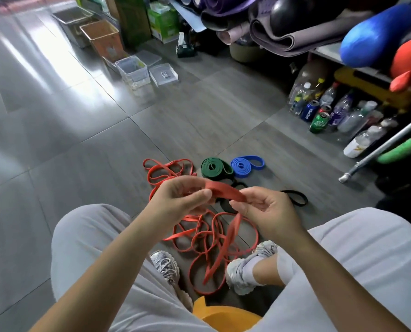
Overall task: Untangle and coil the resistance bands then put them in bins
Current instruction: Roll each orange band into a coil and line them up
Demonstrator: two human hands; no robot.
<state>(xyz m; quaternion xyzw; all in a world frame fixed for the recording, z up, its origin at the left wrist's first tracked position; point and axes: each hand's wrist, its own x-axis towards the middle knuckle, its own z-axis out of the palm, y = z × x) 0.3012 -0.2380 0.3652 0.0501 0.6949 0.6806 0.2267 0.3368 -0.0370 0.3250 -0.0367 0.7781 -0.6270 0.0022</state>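
You are holding a flat red band (223,191) up between your two hands. Your left hand (178,197) is pinching one end of the lifted part and your right hand (266,212) is pinching the other end, so each grip is curling tight on the band. The rest of the red band is hanging down and lying in a messy tangle of loops on the floor (79,164), near your shoes (242,271). Just past your hands, a green band (214,167) and a blue band (244,165) are sitting rolled up side by side. A black band (295,198) is lying beside your right hand. Clear bins (133,70) are standing well apart from the bands
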